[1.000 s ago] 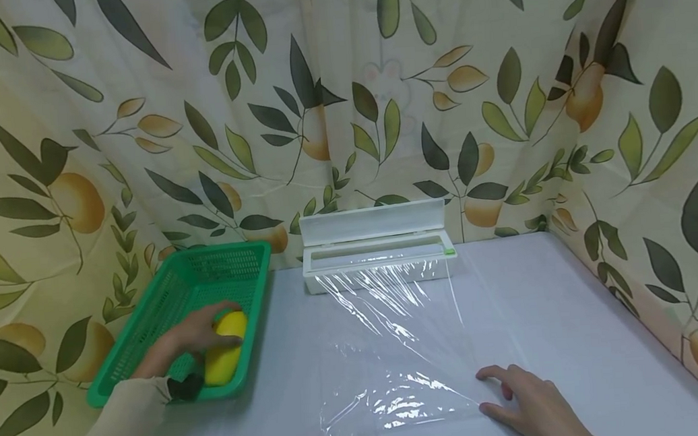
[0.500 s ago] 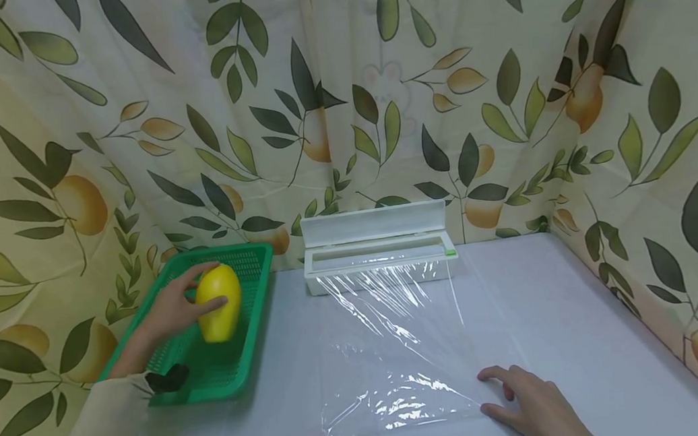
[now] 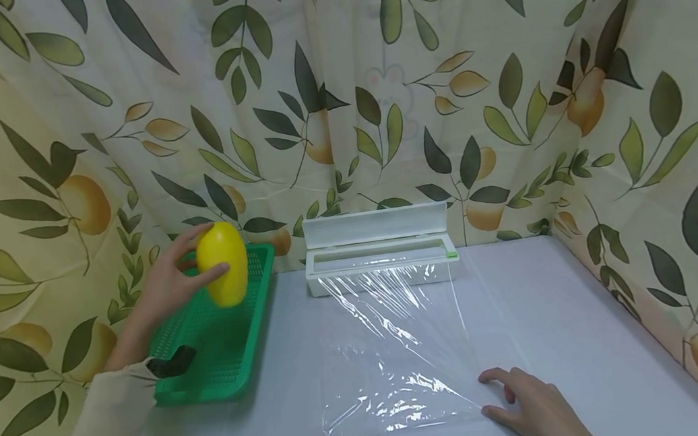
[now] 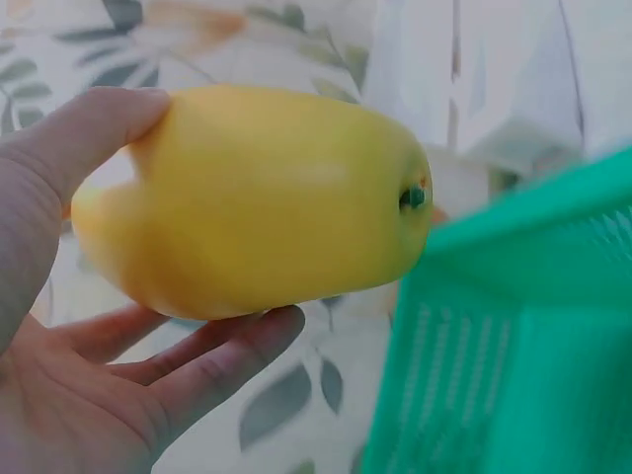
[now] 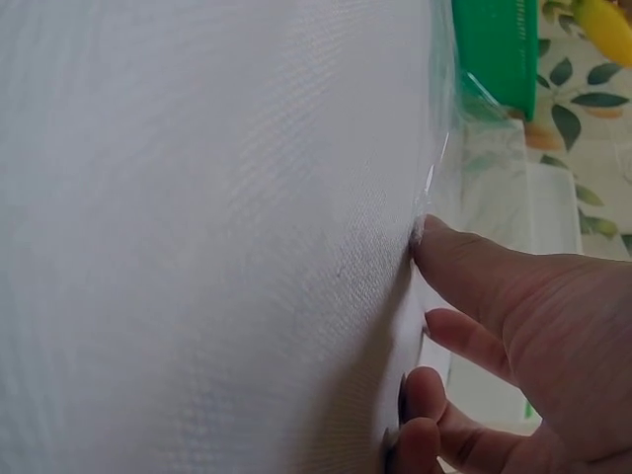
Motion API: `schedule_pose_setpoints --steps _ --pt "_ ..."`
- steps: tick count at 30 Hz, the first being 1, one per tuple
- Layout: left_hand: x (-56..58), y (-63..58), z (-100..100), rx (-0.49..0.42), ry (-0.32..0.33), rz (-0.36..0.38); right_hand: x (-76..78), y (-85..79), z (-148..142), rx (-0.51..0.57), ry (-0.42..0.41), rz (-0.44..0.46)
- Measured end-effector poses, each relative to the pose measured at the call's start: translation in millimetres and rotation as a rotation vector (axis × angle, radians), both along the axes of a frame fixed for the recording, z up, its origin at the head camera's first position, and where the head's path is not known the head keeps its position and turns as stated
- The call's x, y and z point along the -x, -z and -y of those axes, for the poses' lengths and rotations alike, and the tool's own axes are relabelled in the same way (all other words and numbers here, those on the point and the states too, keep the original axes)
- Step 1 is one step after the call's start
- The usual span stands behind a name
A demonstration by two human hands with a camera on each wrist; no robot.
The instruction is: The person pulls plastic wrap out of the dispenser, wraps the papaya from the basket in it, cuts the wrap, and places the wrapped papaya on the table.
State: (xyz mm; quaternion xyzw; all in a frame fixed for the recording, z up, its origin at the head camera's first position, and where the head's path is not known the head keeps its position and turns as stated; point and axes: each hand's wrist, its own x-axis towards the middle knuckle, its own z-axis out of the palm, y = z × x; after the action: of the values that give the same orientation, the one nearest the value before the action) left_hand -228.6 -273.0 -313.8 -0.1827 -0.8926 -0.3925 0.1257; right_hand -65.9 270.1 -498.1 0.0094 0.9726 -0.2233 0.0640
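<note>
In the head view my left hand (image 3: 168, 281) grips a yellow mango (image 3: 223, 264), held up over the far part of the green basket (image 3: 246, 360). The left wrist view shows the thumb on one side of the mango and the fingers under it, with its small dark stem end toward the basket. A clear sheet of plastic wrap (image 3: 390, 370) stretches forward from a white wrap dispenser (image 3: 383, 278) over the table. My right hand (image 3: 535, 404) rests at the sheet's near right corner. Its thumb tip (image 5: 430, 232) presses the wrap's edge; the other fingers are apart from the thumb, bent against the table.
The dispenser's white lid (image 3: 376, 225) stands up at the back, with a green slider (image 3: 451, 255) at its right end. A leaf-and-fruit patterned curtain (image 3: 345, 76) encloses the back and sides of the white table (image 3: 575, 317).
My left hand has lifted the mango from the basket's near right corner, up and away toward the back. The right hand and the plastic wrap have stayed in place.
</note>
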Motion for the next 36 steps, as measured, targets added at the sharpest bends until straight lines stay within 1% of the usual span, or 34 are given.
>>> schedule_pose_setpoints --steps 2,4,7,9,11,16,19,23,26,30,33,36 --pt "1.5 -2.9 -9 -0.026 0.037 0.001 -0.6 0.0 -1 0.005 0.004 0.009" --pt "3.8 -4.3 -20 -0.065 0.090 0.007 -1.8 -0.4 -1 0.008 0.006 0.006" --pt "7.4 -5.3 -38 -0.117 0.161 0.017 -4.2 -1.0 -3 -0.004 -0.009 -0.030" --pt "9.1 -5.3 -51 -0.130 0.187 0.024 -5.1 -1.8 -4 -0.014 -0.018 -0.055" --pt "10.4 -5.0 -65 -0.138 0.205 0.031 -4.9 -2.9 -4 -0.021 -0.020 -0.062" --pt "15.3 0.2 -96 -0.160 0.273 0.051 -2.2 -4.5 -1 -0.016 0.008 -0.034" --pt "18.2 5.3 -114 -0.146 0.314 0.071 -1.2 -3.7 0 -0.018 0.016 -0.039" --pt "19.7 11.9 -139 -0.095 0.356 0.099 -1.4 -2.9 0 -0.019 0.019 -0.054" --pt "22.6 19.8 -157 -0.070 0.416 0.120 -1.8 -2.9 0 -0.014 0.015 -0.064" --pt "26.8 33.9 -179 -0.037 0.506 0.156 -1.3 -3.6 1 -0.015 0.006 -0.081" --pt "28.0 43.7 -193 0.023 0.560 0.170 -0.9 -4.6 2 -0.018 -0.007 -0.104" --pt "27.1 52.3 -206 0.105 0.598 0.177 -1.5 -5.6 2 -0.017 -0.015 -0.118"
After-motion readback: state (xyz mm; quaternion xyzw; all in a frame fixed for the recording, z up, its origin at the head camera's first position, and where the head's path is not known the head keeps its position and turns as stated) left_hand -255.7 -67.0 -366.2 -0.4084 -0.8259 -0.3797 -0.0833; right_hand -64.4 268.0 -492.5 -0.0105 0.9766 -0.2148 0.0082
